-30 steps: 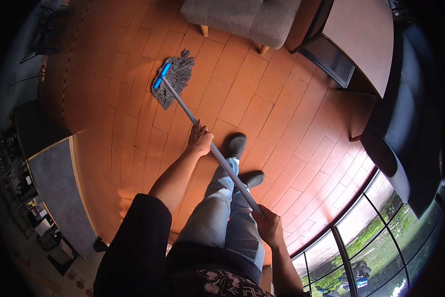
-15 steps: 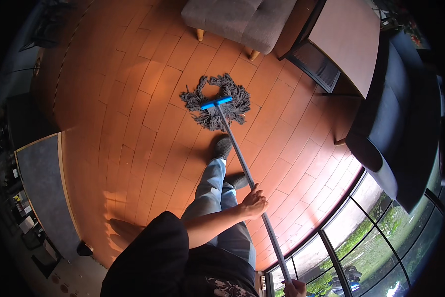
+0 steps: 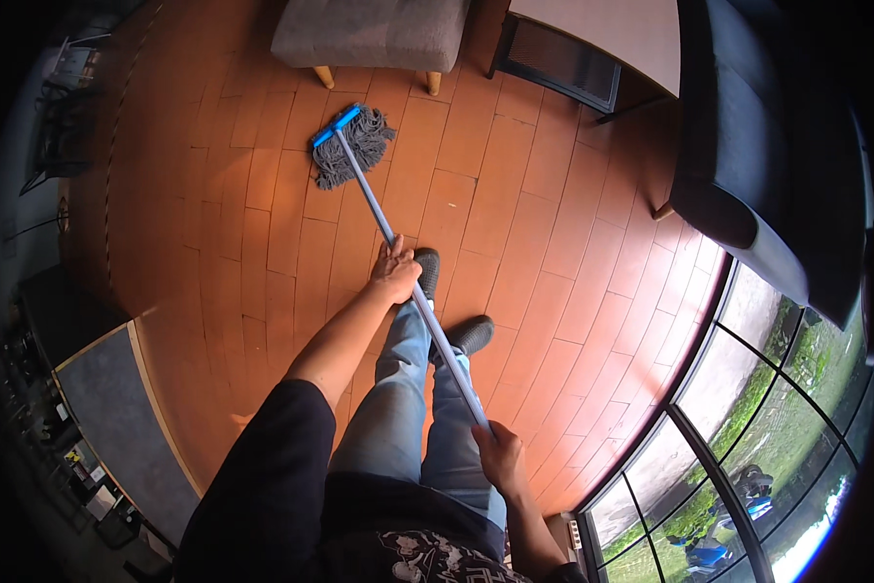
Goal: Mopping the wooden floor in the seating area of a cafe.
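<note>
Mop [image 3: 446, 350] in both hands, its head on the floor [image 3: 514, 214].
My left hand [image 3: 396, 271] wraps it midway, right hand [image 3: 502, 455] grips nearer me. Grey strands [image 3: 364, 148], blue bar [image 3: 336, 126] lie ahead of my shoes [image 3: 471, 335], near the seat [image 3: 369, 34].

The mop head [image 3: 361, 148] looks like rough, matt yarn, its clamp [image 3: 336, 126] smooth plastic. The handle [image 3: 445, 342] looks smooth, the floor [image 3: 514, 233] slightly glossy.

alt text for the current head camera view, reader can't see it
A person's left hand and right hand grip the handle of a grey string mop on an orange tiled floor. A grey upholstered seat stands ahead, a dark sofa and windows to the right.
</note>
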A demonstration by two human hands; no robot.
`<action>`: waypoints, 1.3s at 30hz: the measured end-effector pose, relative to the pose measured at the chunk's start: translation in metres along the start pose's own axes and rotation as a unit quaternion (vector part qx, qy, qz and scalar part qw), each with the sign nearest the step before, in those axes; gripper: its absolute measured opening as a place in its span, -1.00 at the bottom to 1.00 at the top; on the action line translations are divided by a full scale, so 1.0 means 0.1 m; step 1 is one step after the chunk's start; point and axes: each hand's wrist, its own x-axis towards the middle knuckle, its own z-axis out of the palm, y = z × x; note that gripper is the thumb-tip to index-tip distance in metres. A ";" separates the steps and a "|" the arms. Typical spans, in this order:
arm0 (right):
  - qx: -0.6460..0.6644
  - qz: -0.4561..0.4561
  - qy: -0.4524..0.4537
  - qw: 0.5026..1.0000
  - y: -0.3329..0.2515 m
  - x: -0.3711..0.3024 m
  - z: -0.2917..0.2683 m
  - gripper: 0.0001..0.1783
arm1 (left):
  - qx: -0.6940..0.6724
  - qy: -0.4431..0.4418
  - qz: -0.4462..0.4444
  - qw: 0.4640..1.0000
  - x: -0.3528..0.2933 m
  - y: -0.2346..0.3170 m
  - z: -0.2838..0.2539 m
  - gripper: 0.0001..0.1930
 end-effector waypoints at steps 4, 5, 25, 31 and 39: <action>0.029 0.067 0.037 0.997 0.85 -0.72 -0.35 -0.60 | -0.030 -0.043 0.097 0.994 -0.29 1.04 0.36 -0.73; 0.011 0.100 0.023 0.995 1.04 -0.98 -0.46 -0.62 | -0.064 -0.043 0.116 0.990 -0.46 1.30 0.44 -0.75; 0.287 0.120 0.065 0.948 0.49 -0.45 -0.07 -0.65 | -0.012 0.062 0.154 0.986 0.48 1.05 -0.25 -0.88; 0.307 0.173 0.127 0.927 1.32 -1.54 0.09 -0.66 | -0.022 -0.031 0.264 0.964 -0.34 1.99 0.49 -0.85; 0.323 0.159 0.153 0.920 1.51 -1.69 0.08 -0.72 | -0.005 -0.019 0.326 0.945 -0.35 2.40 0.54 -0.86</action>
